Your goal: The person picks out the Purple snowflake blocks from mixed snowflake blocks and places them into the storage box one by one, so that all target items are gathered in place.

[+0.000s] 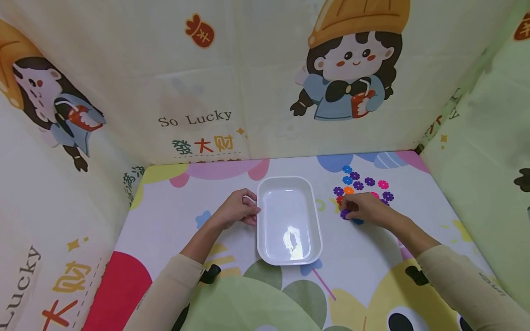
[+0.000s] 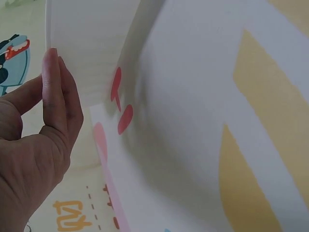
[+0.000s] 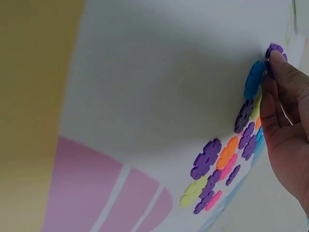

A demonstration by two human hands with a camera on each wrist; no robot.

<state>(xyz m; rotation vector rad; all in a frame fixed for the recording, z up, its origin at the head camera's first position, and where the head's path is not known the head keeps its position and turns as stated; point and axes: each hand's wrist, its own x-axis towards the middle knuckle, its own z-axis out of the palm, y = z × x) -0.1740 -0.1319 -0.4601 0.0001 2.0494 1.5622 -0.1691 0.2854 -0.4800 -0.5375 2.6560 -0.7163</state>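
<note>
A white rectangular tray (image 1: pixel 290 257) lies on the table with nothing in it. My left hand (image 1: pixel 238 209) holds the tray's left edge; in the left wrist view the fingers of the left hand (image 2: pixel 53 116) lie along the tray's side wall (image 2: pixel 87 53). To the right of the tray, my right hand (image 1: pixel 366 208) pinches a purple flower-shaped piece (image 1: pixel 344 214). The right wrist view shows the right hand (image 3: pixel 287 106) with thumb and finger on that purple piece (image 3: pixel 275 48), beside a blue piece (image 3: pixel 254 80).
Several flower-shaped pieces in purple, blue, orange, pink, red and yellow lie around and behind my right hand, such as an orange one (image 1: pixel 348 190) and a pink one (image 1: pixel 383 184). A printed cloth (image 1: pixel 165 220) covers the table, and patterned curtains (image 1: pixel 265 92) stand at its back and sides.
</note>
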